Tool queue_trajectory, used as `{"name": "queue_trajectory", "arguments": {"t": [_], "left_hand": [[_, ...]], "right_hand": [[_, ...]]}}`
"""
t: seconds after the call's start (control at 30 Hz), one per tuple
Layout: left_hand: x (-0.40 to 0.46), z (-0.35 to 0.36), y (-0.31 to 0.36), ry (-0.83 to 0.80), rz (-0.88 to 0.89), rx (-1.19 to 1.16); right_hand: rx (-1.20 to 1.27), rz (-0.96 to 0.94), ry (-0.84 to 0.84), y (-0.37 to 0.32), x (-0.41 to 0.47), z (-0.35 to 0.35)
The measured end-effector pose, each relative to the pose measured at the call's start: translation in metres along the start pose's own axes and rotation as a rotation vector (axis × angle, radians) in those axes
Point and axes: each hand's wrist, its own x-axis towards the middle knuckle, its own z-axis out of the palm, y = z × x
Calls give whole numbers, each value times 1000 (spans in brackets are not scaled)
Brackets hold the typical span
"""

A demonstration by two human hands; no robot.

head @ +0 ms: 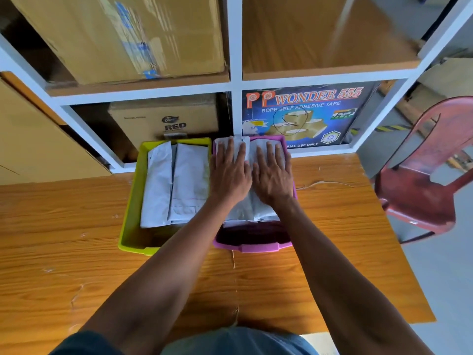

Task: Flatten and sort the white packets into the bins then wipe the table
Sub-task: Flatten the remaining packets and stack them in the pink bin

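Two bins stand side by side at the far edge of the wooden table (76,252). The yellow-green bin (128,226) on the left holds a flat stack of white packets (176,185). The pink bin (253,247) on the right holds another pile of white packets (245,211). My left hand (230,175) and my right hand (273,178) lie side by side on that pile, fingers straight and spread, pressing the packets down. The hands cover most of the top packet.
A white shelf unit (235,73) rises right behind the bins, holding cardboard boxes (122,34) and a blue tape carton (304,114). A red plastic chair (425,175) stands off the table's right edge. A thin string (325,183) lies right of the pink bin.
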Motion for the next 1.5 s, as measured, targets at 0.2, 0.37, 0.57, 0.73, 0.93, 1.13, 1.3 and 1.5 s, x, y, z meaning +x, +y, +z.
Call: {"name": "queue_trajectory", "arguments": {"t": [0.2, 0.37, 0.57, 0.73, 0.93, 1.13, 1.3, 1.5], "left_hand": [[3, 20, -3, -35, 11, 47], [2, 35, -2, -22, 2, 71], [2, 51, -7, -12, 12, 81], [2, 59, -9, -12, 25, 99], [1, 67, -10, 5, 30, 102], [1, 72, -10, -5, 36, 131], [1, 74, -10, 2, 52, 151], [1, 78, -10, -13, 70, 154]], "right_hand": [[9, -66, -89, 8, 12, 24], [16, -75, -116, 12, 17, 35], [22, -110, -93, 17, 20, 50], [-4, -141, -62, 21, 20, 63], [9, -147, -51, 22, 18, 67], [21, -121, -62, 23, 21, 76], [28, -110, -52, 26, 21, 83], [56, -114, -16, 27, 20, 88]]}}
